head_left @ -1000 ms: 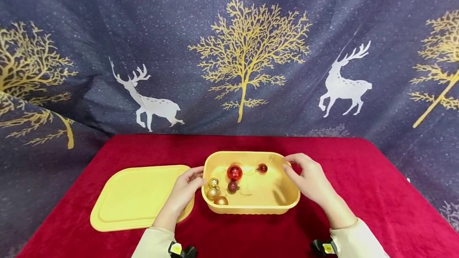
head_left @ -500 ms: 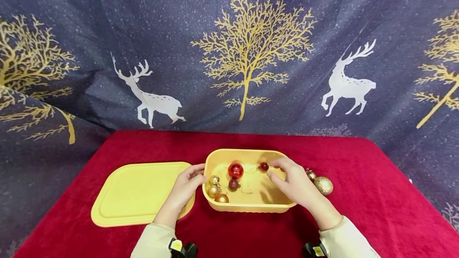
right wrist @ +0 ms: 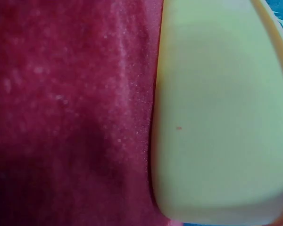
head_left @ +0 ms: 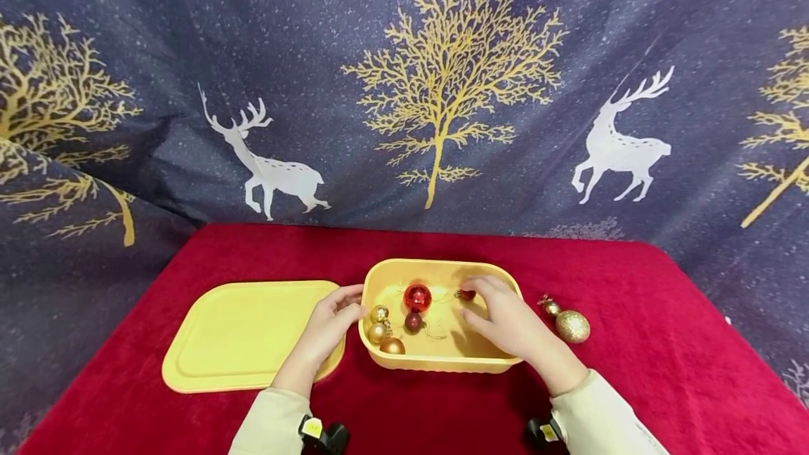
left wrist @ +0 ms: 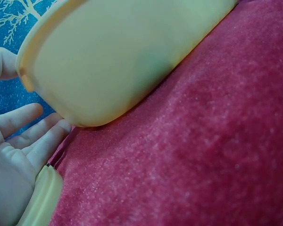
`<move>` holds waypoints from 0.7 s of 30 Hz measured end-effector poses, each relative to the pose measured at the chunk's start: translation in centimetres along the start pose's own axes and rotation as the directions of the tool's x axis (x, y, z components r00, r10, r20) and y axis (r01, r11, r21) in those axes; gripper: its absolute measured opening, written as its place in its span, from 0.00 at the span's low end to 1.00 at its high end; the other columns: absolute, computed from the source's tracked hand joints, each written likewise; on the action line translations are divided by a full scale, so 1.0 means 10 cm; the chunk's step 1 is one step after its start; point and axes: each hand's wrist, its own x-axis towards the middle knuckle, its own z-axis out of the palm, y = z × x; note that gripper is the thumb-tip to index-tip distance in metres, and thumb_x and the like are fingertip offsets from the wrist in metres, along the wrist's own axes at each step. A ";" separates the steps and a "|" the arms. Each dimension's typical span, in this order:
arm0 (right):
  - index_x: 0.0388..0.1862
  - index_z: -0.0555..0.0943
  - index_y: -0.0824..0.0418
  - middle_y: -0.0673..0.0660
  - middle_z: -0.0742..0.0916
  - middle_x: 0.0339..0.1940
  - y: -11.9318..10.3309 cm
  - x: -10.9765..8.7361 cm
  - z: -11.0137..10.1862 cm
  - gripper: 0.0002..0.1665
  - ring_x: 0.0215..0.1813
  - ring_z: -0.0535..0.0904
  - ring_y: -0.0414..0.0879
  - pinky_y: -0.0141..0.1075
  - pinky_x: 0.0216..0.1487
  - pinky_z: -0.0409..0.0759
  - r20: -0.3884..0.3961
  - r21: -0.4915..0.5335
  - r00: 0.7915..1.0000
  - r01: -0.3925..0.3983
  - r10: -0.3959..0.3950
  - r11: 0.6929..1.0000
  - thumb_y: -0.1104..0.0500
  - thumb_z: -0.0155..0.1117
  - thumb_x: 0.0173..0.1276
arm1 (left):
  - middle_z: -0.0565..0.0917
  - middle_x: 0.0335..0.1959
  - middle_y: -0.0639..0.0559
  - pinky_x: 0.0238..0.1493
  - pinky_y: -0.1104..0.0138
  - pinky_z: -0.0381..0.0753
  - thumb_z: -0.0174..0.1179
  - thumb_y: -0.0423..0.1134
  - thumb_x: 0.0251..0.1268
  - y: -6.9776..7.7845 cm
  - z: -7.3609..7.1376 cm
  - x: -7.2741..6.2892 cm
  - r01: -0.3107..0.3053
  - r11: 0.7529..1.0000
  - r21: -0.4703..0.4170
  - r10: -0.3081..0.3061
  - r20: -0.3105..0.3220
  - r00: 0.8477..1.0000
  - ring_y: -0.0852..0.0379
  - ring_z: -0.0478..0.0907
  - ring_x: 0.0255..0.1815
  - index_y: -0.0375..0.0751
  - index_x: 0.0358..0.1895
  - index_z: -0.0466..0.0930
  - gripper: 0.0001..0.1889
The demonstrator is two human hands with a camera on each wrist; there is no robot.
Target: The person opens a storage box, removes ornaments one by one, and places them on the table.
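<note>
A yellow plastic box (head_left: pixel 442 362) stands on the red cloth with several Christmas baubles in it. My left hand (head_left: pixel 325 328) is at its left end, thumb at the rim; in the left wrist view its fingers (left wrist: pixel 45 136) lie fairly straight beside the wall. My right hand (head_left: pixel 505 314) reaches over the near right rim into the box. Its fingertips come right at a small dark red bauble (head_left: pixel 468 295), partly covered by them, while the thumb stays apart. A larger shiny red bauble (head_left: pixel 417 298), a maroon bauble (head_left: pixel 413 321) and gold baubles (head_left: pixel 392 346) lie further left.
A flat yellow lid (head_left: pixel 246 335) lies left of the box, partly under my left hand. To the right of the box rest a glittery gold bauble (head_left: pixel 573 326) and a smaller gold one (head_left: pixel 551 307). A dark printed cloth (head_left: pixel 354 181) hangs behind the table.
My right hand has left the box's right rim and moved left and inward to the small dark red bauble, uncovering the gold baubles on the cloth. My left hand stays at the left end.
</note>
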 end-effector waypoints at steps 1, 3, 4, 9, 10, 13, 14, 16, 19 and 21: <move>0.48 0.79 0.64 0.57 0.83 0.48 0.00 0.01 0.00 0.21 0.53 0.77 0.49 0.43 0.57 0.75 0.012 -0.011 1.000 0.004 -0.004 1.000 0.56 0.68 0.58 | 0.81 0.50 0.43 0.51 0.68 0.73 0.56 0.33 0.56 0.00 0.00 0.00 0.001 1.000 -0.001 -0.001 0.000 1.000 0.58 0.76 0.48 0.41 0.58 0.76 0.23; 0.48 0.79 0.65 0.57 0.82 0.49 -0.01 0.03 0.02 0.21 0.53 0.78 0.49 0.43 0.57 0.75 0.037 -0.028 0.999 0.011 -0.010 1.000 0.55 0.68 0.58 | 0.81 0.50 0.43 0.51 0.68 0.73 0.56 0.33 0.56 0.01 0.00 -0.01 0.000 1.000 -0.005 0.000 0.002 1.000 0.57 0.76 0.49 0.40 0.59 0.76 0.23; 0.48 0.79 0.65 0.57 0.82 0.48 -0.01 0.04 0.02 0.21 0.52 0.78 0.49 0.42 0.56 0.75 0.046 -0.035 0.999 0.017 -0.016 0.999 0.55 0.67 0.58 | 0.81 0.50 0.43 0.51 0.68 0.73 0.56 0.33 0.56 0.01 0.00 -0.01 0.000 1.000 -0.005 0.000 0.003 1.000 0.57 0.76 0.49 0.40 0.59 0.76 0.23; 0.49 0.78 0.64 0.57 0.82 0.48 -0.01 0.07 0.06 0.22 0.51 0.78 0.49 0.42 0.54 0.76 0.096 -0.065 0.995 0.021 -0.015 0.998 0.54 0.67 0.58 | 0.81 0.50 0.42 0.50 0.69 0.73 0.57 0.33 0.56 0.02 0.00 -0.02 -0.002 1.000 -0.008 0.002 0.004 1.000 0.59 0.76 0.48 0.39 0.59 0.76 0.24; 0.50 0.78 0.64 0.57 0.82 0.49 -0.01 0.07 0.07 0.23 0.52 0.78 0.50 0.42 0.55 0.76 0.105 -0.072 0.994 0.022 -0.014 0.997 0.54 0.67 0.58 | 0.81 0.49 0.42 0.50 0.70 0.73 0.57 0.33 0.56 0.02 0.00 -0.02 -0.002 1.000 -0.009 0.002 0.004 1.000 0.59 0.76 0.48 0.39 0.59 0.76 0.24; 0.50 0.78 0.64 0.58 0.82 0.48 0.00 0.08 0.08 0.24 0.51 0.78 0.50 0.43 0.54 0.76 0.128 -0.099 0.992 0.020 -0.008 0.995 0.54 0.67 0.57 | 0.81 0.50 0.42 0.50 0.70 0.73 0.57 0.33 0.56 0.02 0.00 -0.01 -0.007 1.000 -0.005 0.007 0.005 1.000 0.59 0.76 0.47 0.38 0.59 0.75 0.24; 0.50 0.78 0.64 0.58 0.82 0.48 0.00 0.09 0.08 0.24 0.51 0.78 0.51 0.43 0.54 0.76 0.133 -0.111 0.991 0.018 -0.003 0.994 0.54 0.67 0.57 | 0.81 0.49 0.42 0.50 0.71 0.73 0.57 0.33 0.56 0.02 0.00 -0.01 -0.005 1.000 -0.003 0.005 0.004 1.000 0.59 0.76 0.47 0.39 0.59 0.76 0.24; 0.50 0.78 0.65 0.59 0.82 0.48 -0.01 0.10 0.08 0.24 0.52 0.77 0.53 0.44 0.54 0.76 0.146 -0.135 0.989 0.010 0.009 0.991 0.54 0.67 0.57 | 0.81 0.49 0.42 0.50 0.70 0.73 0.56 0.33 0.56 0.01 0.00 0.00 -0.007 1.000 0.001 0.007 0.005 1.000 0.59 0.76 0.47 0.39 0.59 0.76 0.24; 0.49 0.79 0.66 0.61 0.82 0.48 -0.01 0.12 0.09 0.24 0.52 0.77 0.57 0.45 0.55 0.76 0.150 -0.169 0.988 -0.003 0.029 0.986 0.55 0.69 0.56 | 0.81 0.49 0.43 0.51 0.69 0.73 0.56 0.33 0.56 0.00 0.00 0.01 -0.004 1.000 0.006 0.004 0.003 1.000 0.58 0.75 0.48 0.40 0.59 0.76 0.23; 0.48 0.79 0.67 0.62 0.82 0.48 -0.01 0.13 0.10 0.24 0.52 0.77 0.58 0.45 0.54 0.76 0.142 -0.184 0.989 -0.010 0.036 0.983 0.56 0.70 0.54 | 0.81 0.49 0.43 0.51 0.68 0.72 0.56 0.33 0.56 -0.01 -0.01 0.01 -0.005 1.000 0.011 0.005 0.003 1.000 0.58 0.75 0.48 0.40 0.59 0.76 0.23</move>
